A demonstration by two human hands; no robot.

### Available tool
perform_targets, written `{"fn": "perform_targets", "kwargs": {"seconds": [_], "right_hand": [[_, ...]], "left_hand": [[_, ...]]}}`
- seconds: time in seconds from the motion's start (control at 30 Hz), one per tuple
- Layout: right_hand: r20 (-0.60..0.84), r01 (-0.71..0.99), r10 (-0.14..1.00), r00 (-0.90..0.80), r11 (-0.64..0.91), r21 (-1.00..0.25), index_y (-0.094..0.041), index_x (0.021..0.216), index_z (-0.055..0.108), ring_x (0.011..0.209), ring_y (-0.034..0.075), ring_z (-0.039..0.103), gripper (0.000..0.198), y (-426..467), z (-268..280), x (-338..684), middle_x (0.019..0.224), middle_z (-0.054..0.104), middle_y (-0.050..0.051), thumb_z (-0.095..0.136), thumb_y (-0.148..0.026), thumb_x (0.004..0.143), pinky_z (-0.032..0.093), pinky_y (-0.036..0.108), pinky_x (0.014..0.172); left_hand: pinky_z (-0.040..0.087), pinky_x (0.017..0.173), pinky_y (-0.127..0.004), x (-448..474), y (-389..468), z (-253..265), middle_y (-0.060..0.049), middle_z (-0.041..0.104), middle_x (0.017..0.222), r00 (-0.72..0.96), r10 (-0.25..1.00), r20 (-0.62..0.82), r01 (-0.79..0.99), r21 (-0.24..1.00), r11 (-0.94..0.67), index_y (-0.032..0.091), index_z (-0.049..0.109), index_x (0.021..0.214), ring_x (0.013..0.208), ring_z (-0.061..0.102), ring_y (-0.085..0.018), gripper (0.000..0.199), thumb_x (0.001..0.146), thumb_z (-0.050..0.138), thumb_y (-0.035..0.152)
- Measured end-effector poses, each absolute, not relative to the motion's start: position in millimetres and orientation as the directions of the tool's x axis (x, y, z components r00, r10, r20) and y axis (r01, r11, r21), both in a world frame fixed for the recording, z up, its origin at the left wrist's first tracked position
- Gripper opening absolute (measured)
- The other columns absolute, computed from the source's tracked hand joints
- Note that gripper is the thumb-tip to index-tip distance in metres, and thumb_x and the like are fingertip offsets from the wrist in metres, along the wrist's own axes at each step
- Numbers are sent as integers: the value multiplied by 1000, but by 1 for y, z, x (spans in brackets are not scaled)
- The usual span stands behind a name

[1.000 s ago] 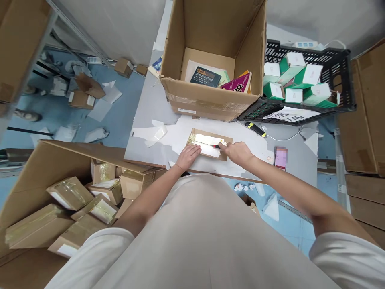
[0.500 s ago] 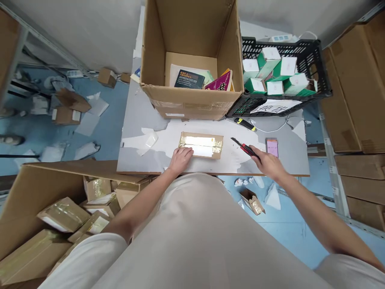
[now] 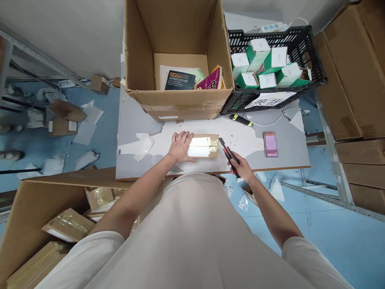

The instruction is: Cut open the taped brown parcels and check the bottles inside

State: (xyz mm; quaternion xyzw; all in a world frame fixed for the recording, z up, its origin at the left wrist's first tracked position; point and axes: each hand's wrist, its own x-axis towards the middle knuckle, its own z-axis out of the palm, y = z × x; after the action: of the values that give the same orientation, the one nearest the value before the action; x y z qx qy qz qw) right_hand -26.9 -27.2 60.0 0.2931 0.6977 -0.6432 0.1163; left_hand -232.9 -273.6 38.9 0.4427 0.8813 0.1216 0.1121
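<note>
A small taped cardboard box (image 3: pixel 214 152) with a white label on top lies on the table (image 3: pixel 135 166). My left hand (image 3: pixel 181 147) grips its left end, fingers across the top and far edge, thumb at the near side; that end is covered by the hand. Wrapped in my right hand (image 3: pixel 241 166) is a red and black utility knife (image 3: pixel 227 150). Its blade is out and points up and left, the tip close to the box's right end. I cannot tell whether they touch.
Behind stands a large open carton (image 3: pixel 180 100) with books. Right of it, a black crate (image 3: pixel 264 102) holds several green-white boxes. A yellow-black cutter (image 3: pixel 241 120) and a pink-screened phone (image 3: pixel 271 144) lie on the table. At lower left, another carton (image 3: pixel 30 200) holds taped parcels.
My right hand has brought the utility knife left, up to the box's right end. My left hand has moved from the near edge to grip the left end. The view has shifted slightly.
</note>
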Motion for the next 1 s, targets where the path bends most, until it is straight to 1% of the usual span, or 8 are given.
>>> {"fn": "perform_targets", "kwargs": {"seconds": [0.1,0.23,0.33,0.47,0.63,0.77,0.93,1.0], "right_hand": [[-547,565,215,-809,24,-825,-20,140,40,44,7,49,72,-18,56,-35,74,57,-1,54,-57,80,41,21,40],[-541,564,178,-822,129,-816,-23,139,44,40,6,44,63,-6,58,-44,66,51,-4,52,-51,83,39,19,37],[-572,587,135,-809,184,-788,-26,140,42,40,6,45,58,0,64,-46,65,50,-5,50,-45,85,39,19,37],[-600,600,93,-795,269,-754,-24,139,44,39,5,43,57,5,70,-51,63,50,-5,52,-40,85,38,17,37],[-610,606,70,-789,248,-756,-25,140,41,39,6,43,59,7,67,-49,63,50,-5,52,-43,86,39,18,37],[-625,613,20,-780,224,-758,-23,141,41,40,6,44,60,6,64,-47,63,50,-5,50,-46,86,39,18,38],[-613,611,61,-788,201,-766,-23,143,38,40,7,44,64,-1,65,-39,63,51,-4,50,-50,86,39,19,37],[-609,607,58,-791,192,-771,-23,142,40,39,7,43,64,-3,65,-36,62,50,-4,50,-50,85,39,20,36]], "left_hand": [[8,112,-60,-234,-274,36,-21,41,139,-571,818,-59,759,340,555,14,29,143,128,34,-42,121,44,78,64],[11,112,-59,-237,-272,36,-20,46,133,-617,786,-45,728,346,591,15,33,141,123,38,-41,115,45,78,60],[13,111,-59,-237,-271,36,-20,48,130,-635,771,-43,714,348,607,15,35,140,121,40,-40,113,45,77,60],[12,111,-59,-238,-271,35,-19,47,132,-608,793,-47,733,351,583,14,36,139,121,40,-40,112,46,75,62],[14,111,-57,-238,-271,33,-19,49,128,-619,785,-30,730,345,589,15,37,138,119,41,-40,112,44,75,63],[14,111,-57,-238,-271,33,-19,49,129,-600,800,-21,746,346,568,15,38,138,118,41,-39,111,45,74,63],[15,110,-58,-238,-271,32,-19,49,126,-614,789,-18,732,361,578,14,38,138,116,41,-40,110,46,74,62],[15,110,-58,-239,-271,31,-18,49,127,-608,793,-17,734,367,571,15,38,138,117,41,-40,109,46,75,61]]}}
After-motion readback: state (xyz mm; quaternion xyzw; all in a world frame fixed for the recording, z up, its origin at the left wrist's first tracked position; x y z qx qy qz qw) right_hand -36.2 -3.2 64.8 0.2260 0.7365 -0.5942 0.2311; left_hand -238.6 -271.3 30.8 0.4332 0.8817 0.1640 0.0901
